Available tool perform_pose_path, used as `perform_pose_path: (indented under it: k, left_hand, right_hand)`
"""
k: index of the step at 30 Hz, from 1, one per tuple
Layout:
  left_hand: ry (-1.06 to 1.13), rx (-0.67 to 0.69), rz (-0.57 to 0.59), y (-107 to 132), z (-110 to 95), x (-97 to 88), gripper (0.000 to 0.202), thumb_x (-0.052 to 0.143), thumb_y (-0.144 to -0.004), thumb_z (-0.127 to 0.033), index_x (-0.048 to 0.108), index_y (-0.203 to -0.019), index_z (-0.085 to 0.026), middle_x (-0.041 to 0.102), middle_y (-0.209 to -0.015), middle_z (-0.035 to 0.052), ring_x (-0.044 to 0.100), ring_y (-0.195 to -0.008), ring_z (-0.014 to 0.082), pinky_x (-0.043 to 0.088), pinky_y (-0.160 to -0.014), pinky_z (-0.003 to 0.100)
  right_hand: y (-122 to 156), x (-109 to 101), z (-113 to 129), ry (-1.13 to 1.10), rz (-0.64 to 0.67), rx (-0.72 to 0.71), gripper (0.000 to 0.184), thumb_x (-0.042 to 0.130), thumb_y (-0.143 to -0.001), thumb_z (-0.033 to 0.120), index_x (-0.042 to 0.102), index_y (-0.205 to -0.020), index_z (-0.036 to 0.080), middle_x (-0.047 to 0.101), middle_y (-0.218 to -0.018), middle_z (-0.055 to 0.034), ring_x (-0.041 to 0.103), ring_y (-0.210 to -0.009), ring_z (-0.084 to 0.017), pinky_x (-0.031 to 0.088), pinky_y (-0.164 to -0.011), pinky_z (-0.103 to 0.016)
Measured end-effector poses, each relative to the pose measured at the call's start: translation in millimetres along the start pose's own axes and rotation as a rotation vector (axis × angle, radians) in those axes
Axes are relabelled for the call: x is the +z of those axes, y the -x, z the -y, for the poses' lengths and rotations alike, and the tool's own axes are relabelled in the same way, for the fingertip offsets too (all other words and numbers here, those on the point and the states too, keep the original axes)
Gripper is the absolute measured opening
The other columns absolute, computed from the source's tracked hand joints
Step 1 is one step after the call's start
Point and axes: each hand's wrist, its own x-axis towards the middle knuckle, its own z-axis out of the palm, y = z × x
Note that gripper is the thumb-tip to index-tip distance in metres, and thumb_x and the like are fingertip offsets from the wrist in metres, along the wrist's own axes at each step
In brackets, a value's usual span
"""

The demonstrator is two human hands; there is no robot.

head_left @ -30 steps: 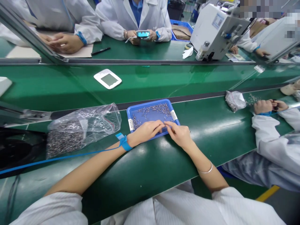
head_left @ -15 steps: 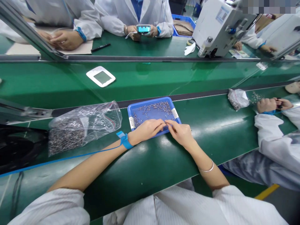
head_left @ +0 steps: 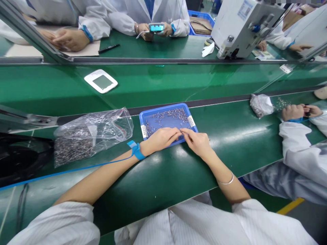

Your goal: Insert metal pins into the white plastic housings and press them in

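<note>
A shallow blue tray (head_left: 163,108) with white labels at its sides holds many thin, small metal pieces (head_left: 176,114). Over its near edge my left hand (head_left: 163,139) and my right hand (head_left: 196,141) meet at the fingertips. Both are closed in a pinch, and whatever sits between the fingers is too small to name. A blue wrist strap (head_left: 137,150) with a cord is around my left wrist. Left of the tray lies a clear zip bag (head_left: 76,144), its left part filled with similar metal pieces.
Beyond the tray, a white device with a grey screen (head_left: 101,81) lies on the green belt (head_left: 153,85). Dark round equipment (head_left: 22,160) stands at far left. A co-worker's hands (head_left: 293,112) are at right by a small bag (head_left: 262,104); other people sit opposite.
The white device on the belt has moved to the left. My hands stay pinched together over the tray, with hardly any shift.
</note>
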Motion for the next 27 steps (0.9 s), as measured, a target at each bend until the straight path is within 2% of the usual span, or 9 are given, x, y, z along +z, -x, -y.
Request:
perform_pose_path:
  k: [7, 14, 21, 27]
  left_hand:
    - [0.021, 0.012, -0.021, -1.4, -1.9, -1.4, 0.042, 0.026, -0.107, -0.039, 0.059, -0.093, -0.017, 0.068, -0.079, 0.0013, 0.066, -0.076, 0.0147, 0.049, -0.075, 0.027]
    - [-0.013, 0.019, -0.035, -1.6, -4.1, -1.6, 0.039, 0.028, -0.106, -0.038, 0.060, -0.098, -0.016, 0.070, -0.085, 0.0044, 0.067, -0.078, 0.0168, 0.050, -0.074, 0.029]
    - [-0.030, 0.006, -0.035, -0.7, -3.7, -1.0, 0.036, 0.030, -0.105, -0.038, 0.060, -0.101, -0.017, 0.071, -0.088, 0.0049, 0.068, -0.080, 0.0165, 0.051, -0.075, 0.029]
    - [-0.041, 0.009, -0.032, -0.9, -3.2, 0.5, 0.037, 0.030, -0.105, -0.039, 0.059, -0.102, -0.016, 0.071, -0.089, 0.0064, 0.069, -0.081, 0.0183, 0.051, -0.075, 0.030]
  right_hand:
    - [-0.7, 0.3, 0.0, -0.013, 0.008, 0.017, 0.026, 0.043, -0.104, 0.028, 0.067, -0.113, 0.020, 0.076, -0.079, 0.0032, 0.062, -0.052, -0.006, 0.041, -0.055, -0.020]
    - [-1.4, 0.0, 0.4, -0.052, -0.006, 0.020, 0.026, 0.044, -0.104, 0.027, 0.067, -0.111, 0.018, 0.074, -0.075, 0.0012, 0.061, -0.051, -0.006, 0.040, -0.055, -0.019]
    - [0.0, 0.4, -0.5, -0.053, 0.094, 0.103, 0.033, 0.039, -0.105, 0.032, 0.069, -0.113, 0.020, 0.071, -0.067, 0.0022, 0.059, -0.048, -0.007, 0.043, -0.057, -0.019]
    - [0.9, 0.8, -1.0, -0.053, 0.103, 0.113, 0.034, 0.038, -0.105, 0.034, 0.069, -0.114, 0.020, 0.071, -0.067, 0.0022, 0.058, -0.048, -0.007, 0.043, -0.058, -0.018]
